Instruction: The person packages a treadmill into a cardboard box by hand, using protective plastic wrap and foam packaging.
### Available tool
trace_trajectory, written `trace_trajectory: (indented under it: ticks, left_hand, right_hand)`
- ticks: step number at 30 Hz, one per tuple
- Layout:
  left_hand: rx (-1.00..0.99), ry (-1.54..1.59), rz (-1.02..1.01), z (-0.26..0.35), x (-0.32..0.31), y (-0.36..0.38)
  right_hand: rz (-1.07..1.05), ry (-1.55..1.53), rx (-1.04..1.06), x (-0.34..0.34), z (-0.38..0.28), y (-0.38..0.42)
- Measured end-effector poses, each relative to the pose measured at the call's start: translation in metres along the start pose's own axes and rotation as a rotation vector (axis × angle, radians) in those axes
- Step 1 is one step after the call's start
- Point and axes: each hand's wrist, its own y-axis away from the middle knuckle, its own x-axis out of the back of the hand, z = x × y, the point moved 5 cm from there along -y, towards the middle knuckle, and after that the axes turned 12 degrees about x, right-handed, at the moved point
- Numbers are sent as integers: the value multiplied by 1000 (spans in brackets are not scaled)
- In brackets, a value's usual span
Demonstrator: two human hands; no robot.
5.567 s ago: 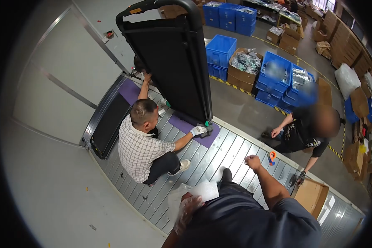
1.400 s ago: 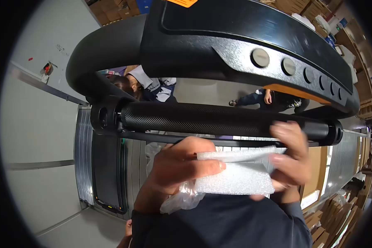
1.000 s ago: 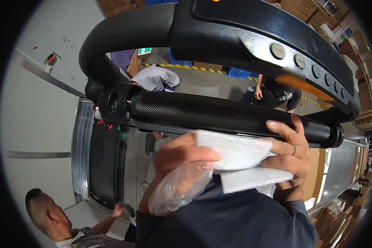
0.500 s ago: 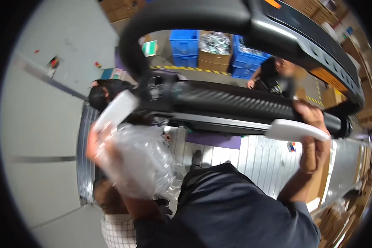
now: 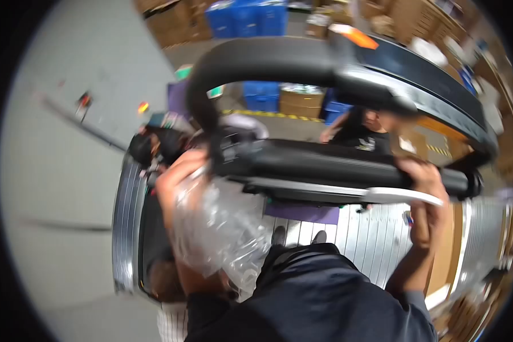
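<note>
A large black padded frame with a curved handle (image 5: 268, 60) and a straight bar (image 5: 325, 162) spans the view before me. My right hand (image 5: 427, 188) is wrapped at the bar's right part, with a white flat piece (image 5: 399, 195) in its grip. On the left, my left hand (image 5: 179, 182) is closed on crumpled clear plastic (image 5: 216, 228), beside the bar's left end. Its fingertips are partly hidden behind the frame, and the plastic hangs down below them.
Past the frame, a person in a black shirt (image 5: 362, 134) is near a cardboard box (image 5: 301, 104) and blue bins (image 5: 261, 96). Other people are at the left. A purple mat (image 5: 302, 212) lies on the slatted metal surface (image 5: 353, 239).
My left hand has moved up and right to the bar's left end with the plastic. The white piece seen at that hand no longer shows. The view has shifted, and the frame appears lower.
</note>
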Motion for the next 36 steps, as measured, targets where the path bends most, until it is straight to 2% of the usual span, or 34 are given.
trace_trajectory:
  ticks: [2, 3, 5, 7, 8, 9, 11, 12, 13, 14, 15, 16, 17, 18, 22, 26, 29, 33, 36]
  left_hand:
    - [-4, -29, 87, -23, 7, 4]
    - [66, -5, 104, -30, 12, 3]
    - [243, 45, 107, -42, 27, -11]
    - [421, 95, 89, -48, 42, -23]
    - [470, 99, 75, -52, 46, -25]
    - [380, 20, 80, -48, 34, -25]
    - [209, -66, 99, -55, 24, -29]
    - [595, -334, 176, -88, 30, -49]
    - [994, -602, 134, -105, 27, -62]
    - [1008, -577, 168, -105, 35, -58]
    - [876, -470, 202, -100, 37, -56]
    - [773, -388, 222, -94, 39, -52]
    - [713, -348, 231, -89, 37, -50]
    - [667, -319, 237, -85, 36, -49]
    - [578, -267, 246, -76, 31, -48]
    - [509, -227, 242, -69, 25, -52]
    - [475, -200, 233, -67, 16, -62]
    - [427, -154, 216, -67, 1, -71]
    - [399, -135, 209, -69, 0, -71]
  right_hand:
    - [39, -118, 121, 14, 7, 4]
    - [224, -300, 61, 30, 19, 21]
    - [537, -287, 118, 86, 40, 69]
    - [1083, -151, -134, 138, 59, 147]
    - [1179, 64, -199, 159, 61, 175]
    - [1268, 268, -274, 180, 79, 216]
    - [1293, 304, -426, 185, 103, 253]
    - [1305, 330, -490, 181, 118, 264]
    - [1209, 341, -439, 174, 123, 250]
    - [1197, 181, -328, 162, 137, 246]
    - [1242, -4, -321, 149, 156, 240]
    - [1011, 36, -407, 142, 160, 227]
    - [1035, -26, -370, 136, 169, 217]
    - [958, 18, -354, 136, 172, 206]
    - [948, -440, -383, 131, 197, 195]
    - [974, -620, -358, 128, 195, 195]
    - [975, -632, -344, 130, 203, 207]
    - [1119, -604, -291, 127, 207, 212]
    - [1205, -588, -358, 122, 208, 201]
